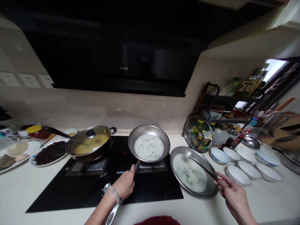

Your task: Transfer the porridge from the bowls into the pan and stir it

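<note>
My left hand (124, 182) is wrapped round the long metal handle of a steel pan (167, 144) on the right burner. White liquid with green bits (149, 147) lies in that pan. My right hand (234, 193) grips a ladle (205, 168) by its dark handle. The ladle's bowl is over the far side of a wide steel basin (211, 190), at the white liquid's edge; whether it carries any liquid I cannot tell. Green flecks float in the basin's white liquid too. The basin stands on the counter just right of the stove.
A lidded pan (90, 143) with yellowish food sits on the left burner. Plates of food (50, 153) stand left of it. Several white bowls (238, 175) are at right, below a crowded rack (229, 118). A glass lid (198, 133) leans behind the basin. The range hood (122, 62) hangs overhead.
</note>
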`<action>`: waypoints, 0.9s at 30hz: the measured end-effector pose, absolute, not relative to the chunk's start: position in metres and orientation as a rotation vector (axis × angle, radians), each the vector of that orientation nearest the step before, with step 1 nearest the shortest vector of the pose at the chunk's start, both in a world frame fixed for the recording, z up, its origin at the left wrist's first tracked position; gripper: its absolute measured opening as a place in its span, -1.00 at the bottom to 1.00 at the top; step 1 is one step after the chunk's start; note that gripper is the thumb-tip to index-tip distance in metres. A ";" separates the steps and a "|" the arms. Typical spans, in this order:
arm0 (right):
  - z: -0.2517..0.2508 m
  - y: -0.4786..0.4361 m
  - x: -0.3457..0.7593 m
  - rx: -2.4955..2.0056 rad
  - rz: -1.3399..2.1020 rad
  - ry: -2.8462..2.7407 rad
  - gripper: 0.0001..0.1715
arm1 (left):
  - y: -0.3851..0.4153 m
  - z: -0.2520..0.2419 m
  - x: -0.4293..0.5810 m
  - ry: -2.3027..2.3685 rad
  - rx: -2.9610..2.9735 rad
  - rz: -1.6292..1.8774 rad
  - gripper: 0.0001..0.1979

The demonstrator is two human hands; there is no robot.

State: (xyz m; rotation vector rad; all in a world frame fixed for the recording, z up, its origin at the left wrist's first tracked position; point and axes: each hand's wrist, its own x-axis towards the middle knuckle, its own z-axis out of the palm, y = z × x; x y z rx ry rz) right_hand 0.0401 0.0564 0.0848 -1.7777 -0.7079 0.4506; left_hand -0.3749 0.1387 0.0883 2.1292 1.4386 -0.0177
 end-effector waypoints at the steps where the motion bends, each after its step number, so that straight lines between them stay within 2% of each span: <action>1: 0.091 0.059 0.035 -1.691 0.550 -0.633 -0.41 | 0.139 0.089 -0.375 1.442 2.124 -0.018 -0.27; 4: 0.109 0.069 0.015 -1.536 0.746 -0.527 -0.33 | 0.139 0.087 -0.375 1.439 2.133 -0.029 -0.27; 9: 0.120 0.097 -0.022 -1.490 0.802 -0.719 -0.37 | 0.141 0.080 -0.377 1.436 2.156 -0.026 -0.27; 15: 0.108 0.144 -0.060 -1.628 0.622 -1.223 -0.61 | 0.142 0.073 -0.378 1.446 2.144 0.003 -0.24; 21: 0.092 0.171 -0.085 -1.624 0.409 -1.548 -0.61 | 0.142 0.073 -0.378 1.423 2.169 0.016 -0.24; 27: 0.076 0.181 -0.089 -1.671 0.607 -1.401 -0.60 | 0.141 0.078 -0.377 1.433 2.149 -0.003 -0.23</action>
